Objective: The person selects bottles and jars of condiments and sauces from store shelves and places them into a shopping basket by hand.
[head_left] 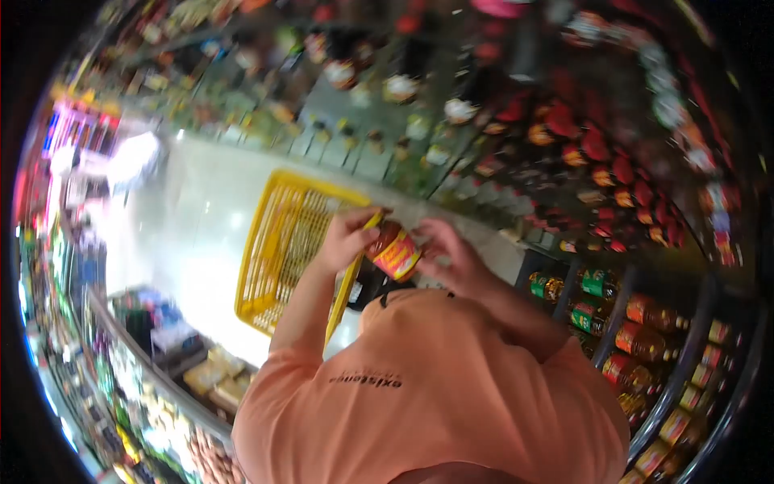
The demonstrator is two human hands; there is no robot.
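Observation:
A jar (395, 253) of dark red contents, with a pink and yellow label, is tilted in front of my chest. My left hand (351, 235) is closed around its upper end, where a yellow edge shows. Just right of the jar is my right hand (448, 252), its fingers apart and curved toward the label; whether a fingertip touches it I cannot tell. A yellow plastic basket (262, 242) lies beyond and below my left forearm, its slatted side facing up toward me.
Blurred shelves of bottles and red-capped jars (597, 145) run across the top and right. Large oil bottles (641, 340) stand on racks at the lower right. At the left are a pale shiny floor (189, 234) and a display case with packaged goods (218, 377).

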